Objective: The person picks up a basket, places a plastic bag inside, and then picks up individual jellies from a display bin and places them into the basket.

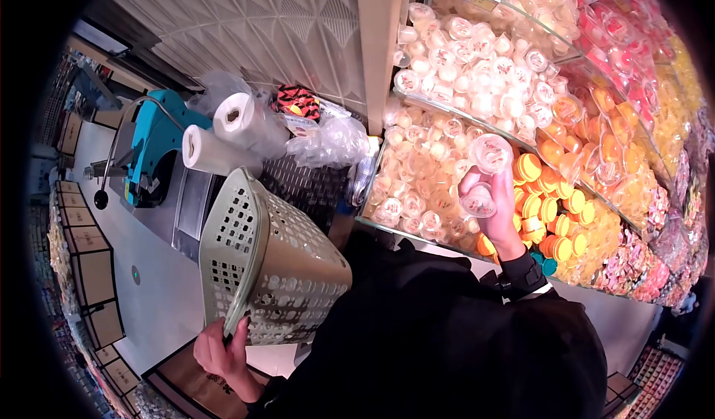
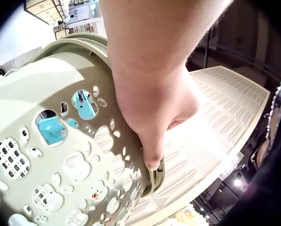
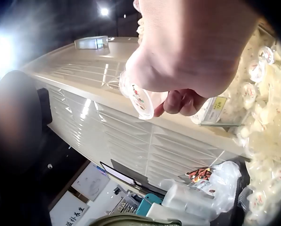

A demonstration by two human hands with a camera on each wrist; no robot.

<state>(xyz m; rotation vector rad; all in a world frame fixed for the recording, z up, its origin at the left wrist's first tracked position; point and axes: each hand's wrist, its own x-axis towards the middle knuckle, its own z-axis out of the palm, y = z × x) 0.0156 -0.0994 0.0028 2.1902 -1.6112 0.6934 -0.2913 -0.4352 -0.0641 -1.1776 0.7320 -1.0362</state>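
In the head view my left hand (image 1: 222,356) grips the rim of a pale green plastic shopping basket (image 1: 302,281) with round cut-out holes. The left wrist view shows the thumb hooked over the edge of that basket (image 2: 60,136). Over the display of jelly cups, my right hand (image 1: 503,214) is raised and holds clear-lidded jelly cups. One cup (image 1: 491,153) sits at the fingertips, and a second cup (image 1: 478,200) lies lower against the palm. In the right wrist view, a printed cup lid (image 3: 141,101) shows beside the curled fingers.
Bins of white jelly cups (image 1: 477,61) rise in glass-edged tiers on the right. Orange-lidded jars (image 1: 547,209) stand beside them. At left, a counter (image 1: 160,285) holds a teal machine (image 1: 160,136), plastic bag rolls (image 1: 242,121) and crumpled clear plastic (image 1: 328,147).
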